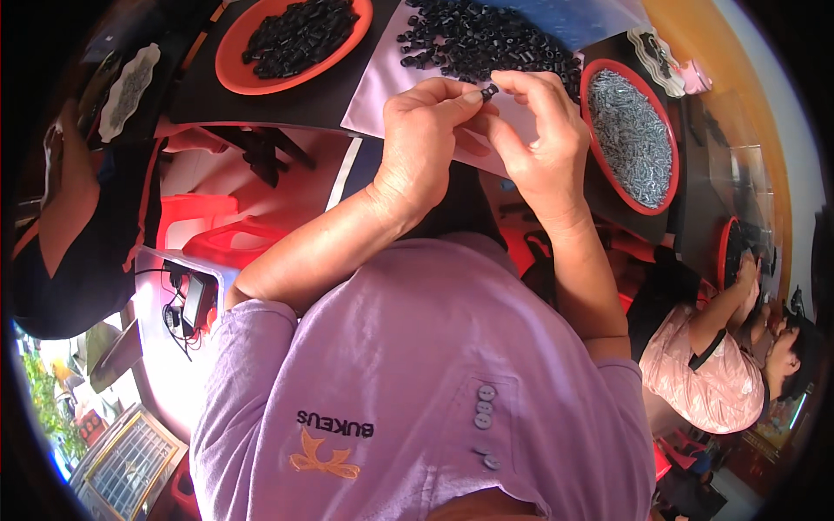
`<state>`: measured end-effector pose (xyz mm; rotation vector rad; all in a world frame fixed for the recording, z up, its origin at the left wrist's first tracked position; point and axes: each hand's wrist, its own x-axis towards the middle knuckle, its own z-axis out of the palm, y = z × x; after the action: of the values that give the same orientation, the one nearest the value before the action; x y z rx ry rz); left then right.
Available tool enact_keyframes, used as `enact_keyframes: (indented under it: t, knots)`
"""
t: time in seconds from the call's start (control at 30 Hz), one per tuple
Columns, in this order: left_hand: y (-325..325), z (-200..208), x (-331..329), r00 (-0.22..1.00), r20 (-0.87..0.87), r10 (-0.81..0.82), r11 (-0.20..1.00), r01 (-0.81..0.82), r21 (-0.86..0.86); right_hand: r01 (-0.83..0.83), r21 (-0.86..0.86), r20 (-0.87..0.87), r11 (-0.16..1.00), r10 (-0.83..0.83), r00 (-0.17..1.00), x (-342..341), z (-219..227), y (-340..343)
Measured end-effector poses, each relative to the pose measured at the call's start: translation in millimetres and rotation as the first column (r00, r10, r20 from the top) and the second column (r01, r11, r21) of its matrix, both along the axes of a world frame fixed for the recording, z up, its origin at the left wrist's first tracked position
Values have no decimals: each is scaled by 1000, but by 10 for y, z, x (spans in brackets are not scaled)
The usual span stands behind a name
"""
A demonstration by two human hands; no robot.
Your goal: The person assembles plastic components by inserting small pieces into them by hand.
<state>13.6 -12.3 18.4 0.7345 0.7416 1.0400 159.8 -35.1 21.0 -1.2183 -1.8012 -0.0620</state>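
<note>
My left hand (423, 143) pinches a small black plastic part (489, 91) between thumb and forefinger, over the near edge of the table. Close beside it is my right hand (552, 143), with its thumb and forefinger apart around the part's free end. I see nothing held in the right hand. Just beyond both hands, a heap of small black plastic pieces (486, 39) lies on a pale pink cloth (375, 100). To the right, a red oval basin (650, 208) holds many small silvery metal pieces (627, 130), which look like screws.
An orange-red basin (228, 74) of longer black parts (300, 39) stands at the far left. White scalloped trays (113, 126) sit at both sides. One person (82, 208) works at the left, another (712, 373) at the right. Red plastic stools (200, 208) stand below the table.
</note>
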Motion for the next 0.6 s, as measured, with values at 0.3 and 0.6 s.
enact_keyframes:
  t: [0.3, 0.6]
  knots:
    - [-63, -54, 61, 997, 13, 75, 997, -75, 26, 137, 156, 108, 978, -155, 982, -103, -221, 58]
    - [-86, -100, 181, 978, -88, 192, 980, -187, 63, 120, 178, 30, 977, -127, 991, -111, -360, 61]
